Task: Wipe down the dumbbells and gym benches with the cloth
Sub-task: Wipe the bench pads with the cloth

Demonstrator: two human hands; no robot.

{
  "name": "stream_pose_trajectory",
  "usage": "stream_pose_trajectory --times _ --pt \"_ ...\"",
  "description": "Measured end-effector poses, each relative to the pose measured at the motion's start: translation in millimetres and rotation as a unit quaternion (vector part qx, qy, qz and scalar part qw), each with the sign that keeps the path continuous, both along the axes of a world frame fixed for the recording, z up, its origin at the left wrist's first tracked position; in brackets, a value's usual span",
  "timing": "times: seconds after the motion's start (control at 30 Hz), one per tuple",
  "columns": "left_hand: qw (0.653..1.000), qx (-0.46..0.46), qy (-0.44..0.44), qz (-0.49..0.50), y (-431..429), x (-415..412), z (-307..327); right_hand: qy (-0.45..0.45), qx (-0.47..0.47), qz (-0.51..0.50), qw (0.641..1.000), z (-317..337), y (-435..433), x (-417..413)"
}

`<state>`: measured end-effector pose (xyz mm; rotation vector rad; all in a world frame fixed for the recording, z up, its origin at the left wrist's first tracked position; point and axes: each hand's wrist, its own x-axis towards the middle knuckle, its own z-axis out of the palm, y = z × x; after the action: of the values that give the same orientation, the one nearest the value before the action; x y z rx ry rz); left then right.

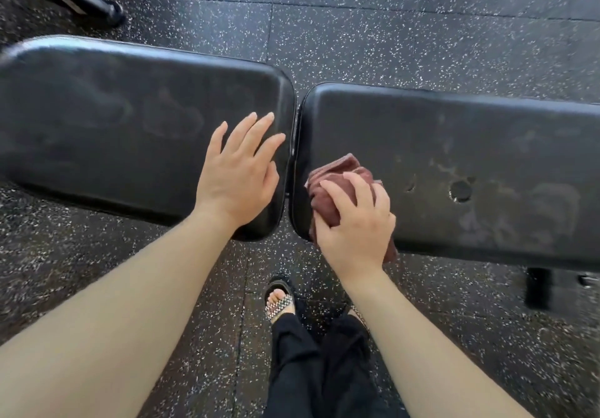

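A black gym bench lies across the view in two pads with a narrow gap between them. On the left pad [113,132], my left hand [238,174] rests flat near its right end, fingers apart and holding nothing. A crumpled dark red cloth [334,180] is pressed onto the near left corner of the right pad [470,164] by my right hand [354,226], whose fingers curl over it. The right pad shows smudges and a small hole in its cover. No dumbbells are in view.
Black rubber floor tiles with white speckles [389,28] surround the bench. A black metal leg [91,2] of other equipment stands at the far left. A bench foot [539,287] shows under the right pad. My sandalled foot [279,300] and black trousers are just below the bench.
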<state>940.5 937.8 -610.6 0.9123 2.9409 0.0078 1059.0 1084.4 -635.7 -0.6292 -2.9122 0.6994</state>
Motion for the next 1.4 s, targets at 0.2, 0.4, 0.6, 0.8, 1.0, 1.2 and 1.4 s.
stream_pose_trajectory --times 0.2,0.4,0.6,0.8,1.0,1.2,1.4 --pt "1.0 0.001 -0.005 -0.005 0 0 0 -0.005 0.019 0.057 0.998 0 -17 -9" --pt "1.0 0.001 -0.013 -0.017 -1 -1 0 -0.018 0.035 -0.042 0.998 -7 47 22" --pt "0.998 0.03 -0.038 -0.029 22 -5 0 -0.031 0.02 -0.146 0.989 -3 89 -16" --pt "0.989 0.094 -0.095 -0.058 97 -19 -18 -0.026 0.008 -0.139 0.99 0 98 -33" --pt "0.985 0.122 -0.123 -0.021 153 -28 -43 -0.026 0.007 -0.162 0.986 -5 114 4" --pt "0.985 0.134 -0.103 -0.019 153 -27 -53 -0.014 0.033 -0.179 0.983 -6 128 -39" --pt "0.988 0.121 -0.097 -0.013 154 -27 -50 -0.025 0.018 -0.16 0.987 -4 148 -71"
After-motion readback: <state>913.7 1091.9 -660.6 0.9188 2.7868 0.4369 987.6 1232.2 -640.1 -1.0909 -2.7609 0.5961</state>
